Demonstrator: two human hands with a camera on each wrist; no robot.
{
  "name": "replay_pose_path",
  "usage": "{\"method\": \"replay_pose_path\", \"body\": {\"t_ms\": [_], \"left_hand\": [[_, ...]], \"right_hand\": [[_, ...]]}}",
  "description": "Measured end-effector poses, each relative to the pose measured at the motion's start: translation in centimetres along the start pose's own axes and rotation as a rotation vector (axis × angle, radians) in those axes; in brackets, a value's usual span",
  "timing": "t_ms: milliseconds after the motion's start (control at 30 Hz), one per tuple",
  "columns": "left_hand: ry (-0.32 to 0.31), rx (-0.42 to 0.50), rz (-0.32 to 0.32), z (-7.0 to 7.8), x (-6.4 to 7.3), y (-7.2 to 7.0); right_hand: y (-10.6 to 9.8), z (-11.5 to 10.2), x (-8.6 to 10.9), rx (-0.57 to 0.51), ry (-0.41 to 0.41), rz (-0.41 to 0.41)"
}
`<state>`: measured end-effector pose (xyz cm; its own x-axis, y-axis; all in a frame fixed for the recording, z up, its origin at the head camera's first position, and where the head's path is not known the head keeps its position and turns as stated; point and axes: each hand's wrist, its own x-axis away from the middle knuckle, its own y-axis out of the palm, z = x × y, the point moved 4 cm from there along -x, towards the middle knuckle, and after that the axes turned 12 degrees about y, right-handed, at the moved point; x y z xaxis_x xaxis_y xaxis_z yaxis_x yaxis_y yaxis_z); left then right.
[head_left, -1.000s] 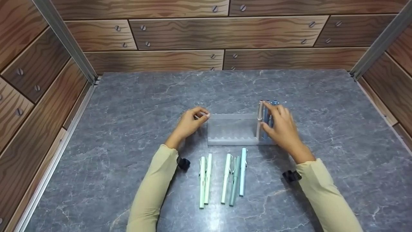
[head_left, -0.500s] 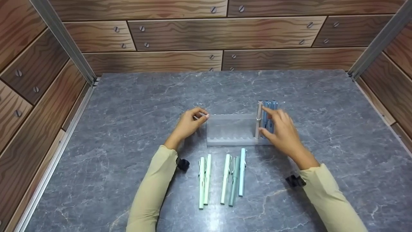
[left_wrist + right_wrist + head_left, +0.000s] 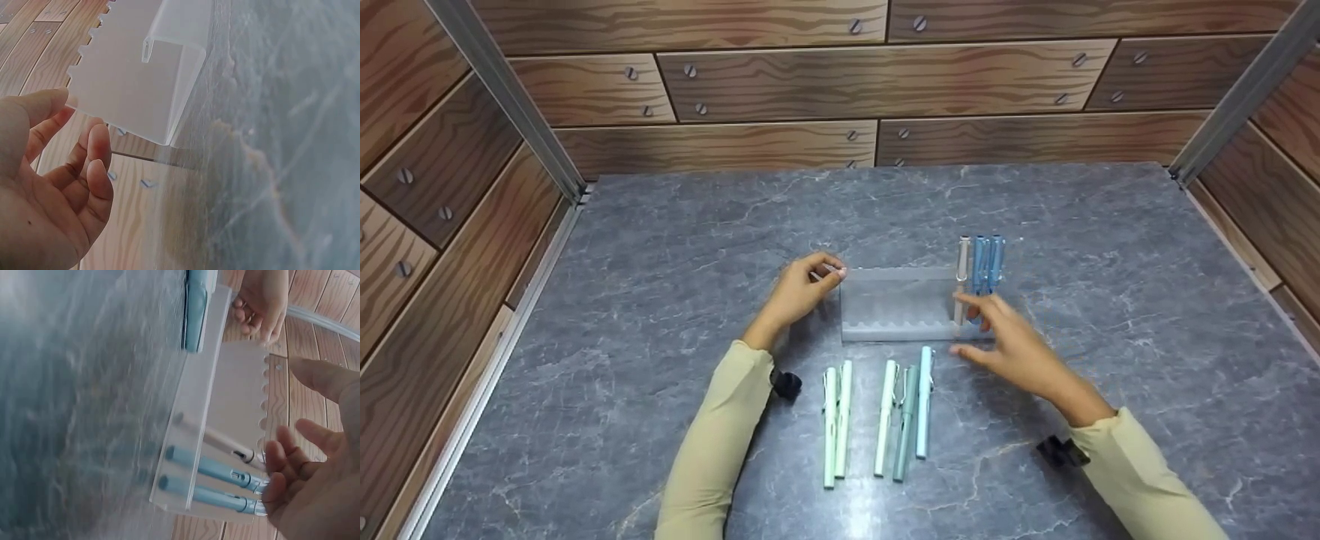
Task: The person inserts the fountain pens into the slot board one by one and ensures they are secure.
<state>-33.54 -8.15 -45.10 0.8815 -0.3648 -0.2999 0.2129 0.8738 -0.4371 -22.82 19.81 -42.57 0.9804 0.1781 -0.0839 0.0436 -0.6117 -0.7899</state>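
A clear plastic pen rack (image 3: 896,300) with a notched upper edge stands mid-table. The left hand (image 3: 801,291) pinches its upper left corner between thumb and fingertip; in the left wrist view, the other fingers curl loosely below that rack corner (image 3: 118,79). Three pens lean in slots at the right end: a beige pen (image 3: 963,262) and two blue pens (image 3: 979,264). In front of these, the right hand (image 3: 1014,349) hovers with thumb and fingers spread, holding nothing. Its fingers overlap the pens' lower parts in the head view.
Before the rack lie several capped pens: two pale green pens (image 3: 830,427) at left, then another pale green pen (image 3: 886,420), a dark green pen (image 3: 906,424) and a light blue pen (image 3: 923,405). Wood-patterned walls (image 3: 765,82) border the grey marbled table (image 3: 622,300).
The right hand has come away from the beige pen and drawn back toward the front, leaving the pen upright in its slot. The left hand keeps its place on the rack.
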Motion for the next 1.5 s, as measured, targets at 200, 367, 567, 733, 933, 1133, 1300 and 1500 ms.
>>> {"method": "replay_pose_path", "body": {"t_ms": [200,367,567,733,933,1133,1300,1500], "left_hand": [[-0.001,0.0,-0.006,-0.1,0.1,0.1],[-0.016,-0.003,-0.01,-0.3,0.0,0.1],[-0.017,-0.012,-0.008,-0.3,-0.1,0.1],[-0.005,-0.015,-0.003,-0.2,-0.2,0.1],[-0.004,-0.015,-0.002,-0.2,-0.2,0.1],[-0.006,-0.014,0.0,-0.2,-0.2,0.1],[-0.001,-0.011,-0.009,-0.1,-0.1,0.0],[0.0,0.001,-0.015,-0.2,0.0,0.0]], "right_hand": [[1.4,0.4,0.7,-0.094,0.098,-0.225],[2.1,0.6,0.8,-0.143,0.122,-0.301],[2.9,0.7,0.9,-0.157,0.111,-0.331],[3.2,0.7,0.9,-0.146,0.098,-0.346],[3.7,0.7,0.8,-0.127,0.122,-0.349],[4.0,0.7,0.6,-0.112,0.138,-0.354],[4.1,0.8,0.6,-0.096,0.139,-0.364],[4.3,0.9,0.5,-0.065,0.132,-0.36]]}}
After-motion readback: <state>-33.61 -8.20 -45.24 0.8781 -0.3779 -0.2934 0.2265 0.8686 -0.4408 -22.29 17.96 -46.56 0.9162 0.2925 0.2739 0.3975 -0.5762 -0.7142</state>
